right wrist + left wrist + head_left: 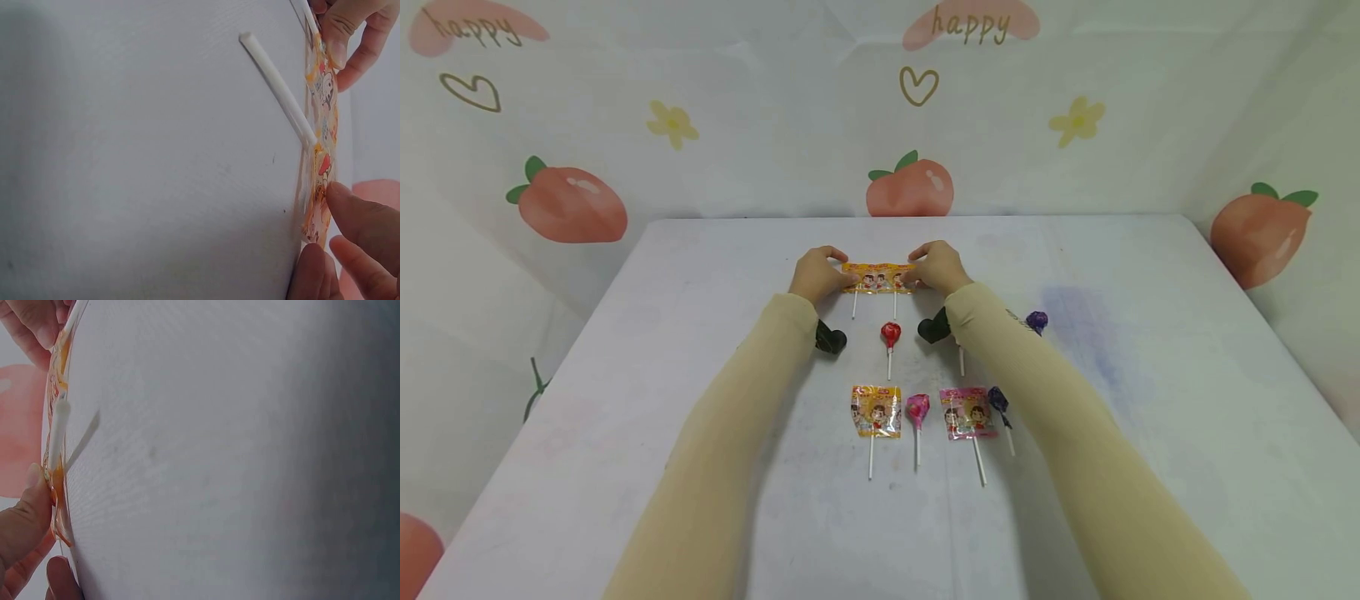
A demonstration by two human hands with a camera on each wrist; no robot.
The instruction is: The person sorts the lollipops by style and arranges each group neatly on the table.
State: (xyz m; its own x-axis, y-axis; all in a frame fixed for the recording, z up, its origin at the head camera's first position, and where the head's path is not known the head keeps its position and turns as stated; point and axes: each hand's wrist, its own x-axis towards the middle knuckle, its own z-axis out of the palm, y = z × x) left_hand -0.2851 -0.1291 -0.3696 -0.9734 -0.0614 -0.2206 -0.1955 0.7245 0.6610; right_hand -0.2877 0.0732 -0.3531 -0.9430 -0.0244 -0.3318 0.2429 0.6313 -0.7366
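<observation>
Toward the back of the table lie two lollipops in flat orange printed wrappers, side by side, their white sticks toward me. My left hand (817, 273) pinches the outer edge of the left orange-wrapped lollipop (862, 282), its thumb (32, 494) on the wrapper. At the opposite end my right hand (942, 267) pinches the right orange-wrapped lollipop (889, 279); its thumb (356, 209) lies over the wrapper and the other fingers curl at the edge. In the right wrist view a white stick (278, 90) points away from the wrapper.
A red lollipop (891, 334) lies mid-table. Nearer are an orange-packet lollipop (876, 411), a pink lollipop (917, 408), a pink-packet lollipop (967, 414) and a dark purple one (998, 400). My right sleeve (1022, 367) partly covers another stick (962, 362) and a purple lollipop (1037, 321).
</observation>
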